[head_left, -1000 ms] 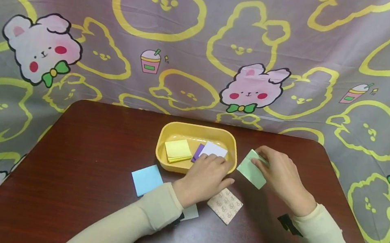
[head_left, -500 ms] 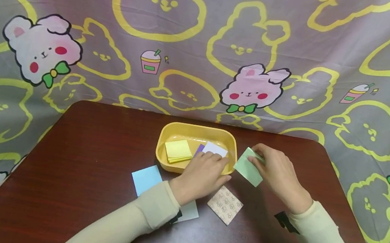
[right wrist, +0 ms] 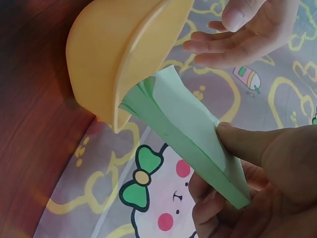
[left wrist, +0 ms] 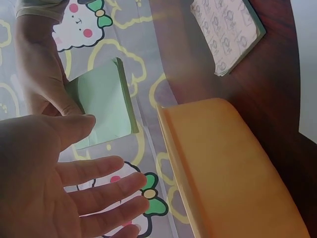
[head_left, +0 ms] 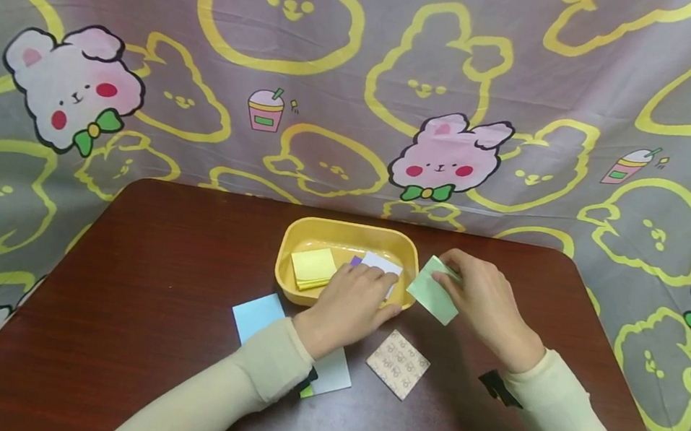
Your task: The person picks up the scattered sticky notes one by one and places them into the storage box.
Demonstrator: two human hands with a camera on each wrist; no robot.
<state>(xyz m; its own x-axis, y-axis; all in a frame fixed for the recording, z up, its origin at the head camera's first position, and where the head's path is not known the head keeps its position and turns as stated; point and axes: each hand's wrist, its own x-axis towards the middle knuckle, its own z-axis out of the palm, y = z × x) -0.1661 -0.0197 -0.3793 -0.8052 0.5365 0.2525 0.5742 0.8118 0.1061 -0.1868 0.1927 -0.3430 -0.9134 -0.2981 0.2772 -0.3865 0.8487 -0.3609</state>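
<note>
My right hand (head_left: pixel 487 303) pinches a pad of light green sticky notes (head_left: pixel 432 290) between thumb and fingers, close to the right end of a yellow tray (head_left: pixel 281 287). In the right wrist view the green pad (right wrist: pixel 193 139) shows its layered edge, and its far corner overlaps the tray's rim (right wrist: pixel 121 89). Over the tray's front side hovers my left hand (head_left: pixel 350 303), its fingers spread and holding nothing, as the left wrist view shows. Inside the tray lie a yellow sticky-note pad (head_left: pixel 314 268), a white pad (head_left: pixel 383 264) and a purple pad (head_left: pixel 355 261), partly covered by the left hand.
A blue pad (head_left: pixel 258 315) and a pale grey pad (head_left: pixel 334 372) with a bit of green at its corner lie on the brown table (head_left: pixel 131 304), partly under the left sleeve. Right of them is a patterned beige pad (head_left: pixel 398 364). A printed curtain (head_left: pixel 341 47) hangs behind.
My right hand has carried the green pad left, up to the tray's right end. My left hand has shifted slightly left, showing more of the grey pad.
</note>
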